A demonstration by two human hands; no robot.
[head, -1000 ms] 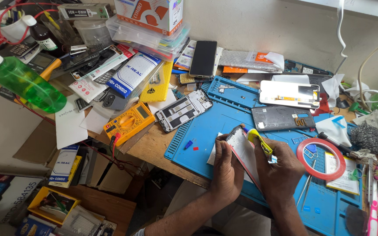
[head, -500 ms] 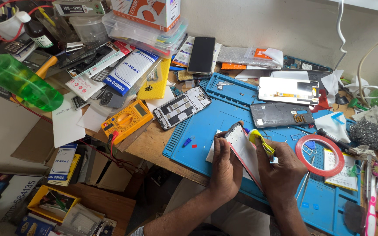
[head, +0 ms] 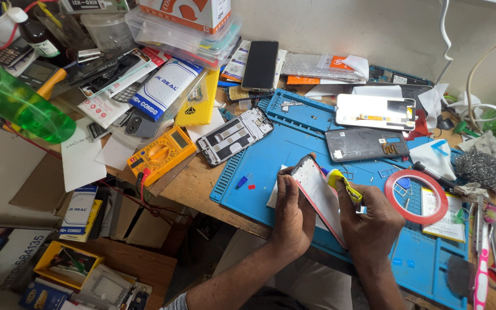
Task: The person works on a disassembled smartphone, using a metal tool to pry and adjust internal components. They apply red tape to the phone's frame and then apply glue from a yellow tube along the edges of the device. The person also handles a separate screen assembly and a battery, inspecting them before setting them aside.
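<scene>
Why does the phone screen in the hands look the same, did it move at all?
No. The phone screen stays tilted between the left hand and right hand, still beside the red tape ring over the blue mat; only the camera shifted slightly.

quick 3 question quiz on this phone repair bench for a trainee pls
1. True or false: the left hand steadies the phone screen panel.
2. What does the right hand hold against the panel? A) yellow-handled tool B) scissors C) multimeter
3. What colour is the ring of tape on the blue repair mat?

Key: 1 true; 2 A, the yellow-handled tool; 3 red.
</scene>
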